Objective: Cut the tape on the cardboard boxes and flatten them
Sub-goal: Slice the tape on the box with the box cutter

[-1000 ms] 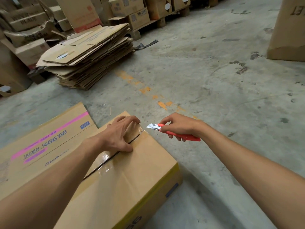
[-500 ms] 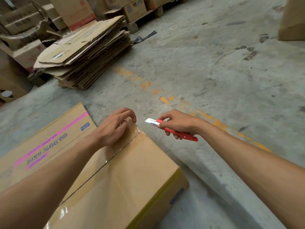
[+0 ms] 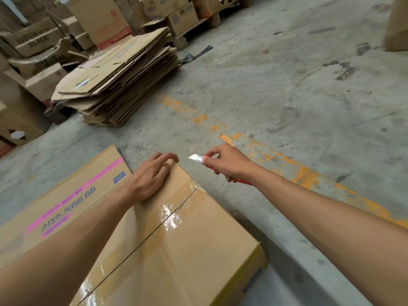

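While my left hand [image 3: 150, 180] lies flat and open-palmed on the box [image 3: 187, 250], fingers [image 3: 167, 157] reaching its far corner, my right hand [image 3: 227, 162] is closed around the knife [image 3: 197, 159]. The knife hangs in the air just off that corner, at about 3 o'clock from my left fingertips, its pale blade tip pointing toward 9 o'clock and touching nothing. A bit of its red handle pokes out below my right wrist.

The box sits on the floor [image 3: 287, 96] at roughly 6 o'clock in my view, top face up. Clear tape [image 3: 170, 217] runs along the centre seam (it glares white where the light hits it), and a dark line shows down that seam; whether the tape is cut through I cannot tell. A second box [image 3: 66, 195] with pink stripes and printed text lies touching it on the 9 o'clock side.

Up at 11 o'clock, well apart, a stack [image 3: 119, 82] of flattened cardboard rests on the floor, with more cartons [image 3: 172, 14] behind it. A worn orange line [image 3: 304, 175] crosses the concrete under my right forearm.
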